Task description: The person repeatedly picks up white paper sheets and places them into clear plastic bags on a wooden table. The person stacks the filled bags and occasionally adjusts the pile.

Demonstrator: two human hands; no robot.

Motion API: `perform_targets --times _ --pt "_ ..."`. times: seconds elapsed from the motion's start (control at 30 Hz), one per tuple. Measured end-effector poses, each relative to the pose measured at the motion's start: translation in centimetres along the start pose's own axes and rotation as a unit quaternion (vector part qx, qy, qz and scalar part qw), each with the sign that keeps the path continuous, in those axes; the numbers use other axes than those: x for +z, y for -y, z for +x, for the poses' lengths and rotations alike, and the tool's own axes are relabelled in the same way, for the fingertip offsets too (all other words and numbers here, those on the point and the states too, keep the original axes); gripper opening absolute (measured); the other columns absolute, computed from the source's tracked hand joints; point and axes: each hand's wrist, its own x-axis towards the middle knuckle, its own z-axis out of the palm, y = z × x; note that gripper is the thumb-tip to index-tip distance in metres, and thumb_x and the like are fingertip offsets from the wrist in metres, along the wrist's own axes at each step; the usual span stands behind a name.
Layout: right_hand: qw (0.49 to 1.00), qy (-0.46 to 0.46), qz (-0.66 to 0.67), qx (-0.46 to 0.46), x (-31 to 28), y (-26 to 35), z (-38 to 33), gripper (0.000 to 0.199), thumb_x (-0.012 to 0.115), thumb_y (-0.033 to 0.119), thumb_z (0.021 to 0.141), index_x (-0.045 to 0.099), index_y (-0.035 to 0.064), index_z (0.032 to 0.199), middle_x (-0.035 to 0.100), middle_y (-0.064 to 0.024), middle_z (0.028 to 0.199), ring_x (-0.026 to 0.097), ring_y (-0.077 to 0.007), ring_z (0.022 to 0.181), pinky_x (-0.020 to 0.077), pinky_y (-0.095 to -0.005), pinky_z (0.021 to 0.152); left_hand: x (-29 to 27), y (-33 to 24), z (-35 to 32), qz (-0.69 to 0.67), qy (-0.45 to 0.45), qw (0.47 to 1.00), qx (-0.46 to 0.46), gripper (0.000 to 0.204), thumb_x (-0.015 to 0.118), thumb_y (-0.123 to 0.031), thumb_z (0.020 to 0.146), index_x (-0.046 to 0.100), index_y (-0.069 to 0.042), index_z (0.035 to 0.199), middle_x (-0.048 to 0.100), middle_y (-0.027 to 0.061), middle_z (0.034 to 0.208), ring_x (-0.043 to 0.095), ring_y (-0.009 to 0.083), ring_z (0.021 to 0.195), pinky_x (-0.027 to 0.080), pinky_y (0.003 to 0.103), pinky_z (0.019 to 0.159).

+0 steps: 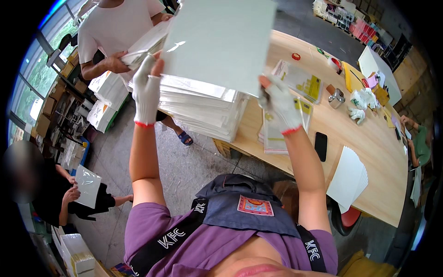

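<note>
Both my hands wear white knit gloves with red cuffs and bare fingertips. A large white sheet [219, 44] with a glossy, film-like surface is held up between them. At its lower left edge my left hand [146, 87] pinches it. My right hand [280, 104] grips the lower right corner, some of its fingers hidden behind. Below the raised sheet is a tall stack of white plastic-covered sheets [198, 111] at the table's left edge. Under and beside my right hand, flat packs with yellow-green print [300, 83] lie on the wooden table [360, 171].
Across the stack, a person in a white shirt [117, 27] holds similar sheets. Another seated person [50, 189] at left holds a white sheet. On the table are a black phone [320, 146], fanned white sheets [348, 177], a tape dispenser [336, 97] and spare gloves [364, 99].
</note>
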Motion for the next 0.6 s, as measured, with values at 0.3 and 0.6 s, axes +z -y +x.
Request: perform_targets --times 0.3,0.6 --pt "0.992 0.010 0.048 -0.114 0.0 -2.0 0.8 0.022 0.050 0.021 0.088 0.050 0.0136 0.068 0.049 0.0024 0.057 0.039 -0.0079 0.044 0.0279 -0.0191 0.041 -1.0 7.4 -3.1 0.344 -0.088 0.908 0.221 0.041 0.060 -0.001 0.082 0.051 -0.006 0.122 0.048 0.0129 0.128 0.046 0.0238 0.116 0.040 0.034 0.093" --pt "0.807 0.441 0.296 -0.259 -1.9 13.6 -14.6 0.035 0.052 0.025 0.086 0.041 0.0144 0.054 0.042 0.0029 0.047 0.035 -0.0071 0.042 0.0266 -0.0227 0.042 12.1 -2.9 -17.8 -0.111 0.537 0.836 0.017 0.062 0.071 -0.045 0.069 0.055 -0.012 0.118 0.053 0.0008 0.072 0.054 0.0174 0.061 0.045 0.030 0.057"
